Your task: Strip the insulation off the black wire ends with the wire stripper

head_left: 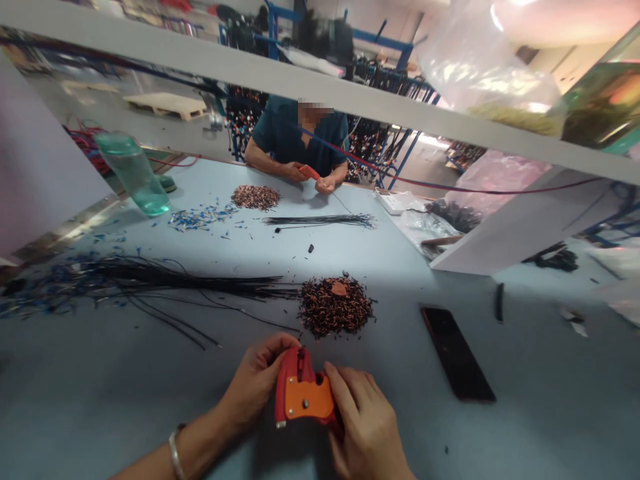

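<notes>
On the bench (130, 380), wires (240, 285) are waiting by heaped clippings (333, 313), my right grip (367, 420) clasping the stripper (317, 395), my left grip (257, 380) unclear.

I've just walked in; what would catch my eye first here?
Probably the red-and-orange tool, low in the middle, held in the person's right grip. Just beyond it lies a heap of black and copper-coloured pieces. To the right lies a dark phone; far left, a green bottle.
</notes>
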The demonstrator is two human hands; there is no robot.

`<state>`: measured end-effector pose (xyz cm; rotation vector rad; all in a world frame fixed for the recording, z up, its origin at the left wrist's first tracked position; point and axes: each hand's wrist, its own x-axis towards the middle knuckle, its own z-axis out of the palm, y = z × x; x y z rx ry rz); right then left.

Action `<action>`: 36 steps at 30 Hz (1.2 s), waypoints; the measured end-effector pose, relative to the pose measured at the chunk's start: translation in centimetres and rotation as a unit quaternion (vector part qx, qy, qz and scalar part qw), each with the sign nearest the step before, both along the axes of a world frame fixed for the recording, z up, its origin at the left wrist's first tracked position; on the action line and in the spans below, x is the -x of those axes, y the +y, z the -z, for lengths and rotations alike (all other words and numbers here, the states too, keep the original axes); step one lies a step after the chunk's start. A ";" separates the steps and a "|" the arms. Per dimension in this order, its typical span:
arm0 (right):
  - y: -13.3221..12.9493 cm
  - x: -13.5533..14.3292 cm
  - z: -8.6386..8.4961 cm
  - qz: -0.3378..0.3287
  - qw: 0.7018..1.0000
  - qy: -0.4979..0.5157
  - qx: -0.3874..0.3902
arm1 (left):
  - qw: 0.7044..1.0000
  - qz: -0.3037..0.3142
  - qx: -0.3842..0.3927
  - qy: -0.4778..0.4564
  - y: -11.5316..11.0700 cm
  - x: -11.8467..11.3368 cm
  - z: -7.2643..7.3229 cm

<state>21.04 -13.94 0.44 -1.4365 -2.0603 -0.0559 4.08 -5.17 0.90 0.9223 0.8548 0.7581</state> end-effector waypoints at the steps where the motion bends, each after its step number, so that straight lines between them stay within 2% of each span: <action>1: 0.0 0.0 0.1 -0.001 1.000 -0.013 -0.003 | 1.000 0.000 0.015 -0.007 0.0 0.0 0.1; 11: -0.2 -0.5 0.4 0.005 0.999 -0.038 0.003 | 1.000 -0.021 0.003 0.004 0.1 0.0 0.3; 21: -0.2 -0.6 0.6 0.021 0.999 -0.040 0.013 | 1.000 0.016 -0.025 0.004 0.0 0.1 0.5; 26: -0.1 -0.5 0.4 0.024 0.999 -0.038 0.023 | 0.999 0.015 -0.029 0.006 0.1 0.2 0.3; 36: 0.1 -0.7 0.3 0.046 0.997 -0.035 -0.044 | 1.000 0.017 -0.015 0.016 0.3 -0.1 -0.1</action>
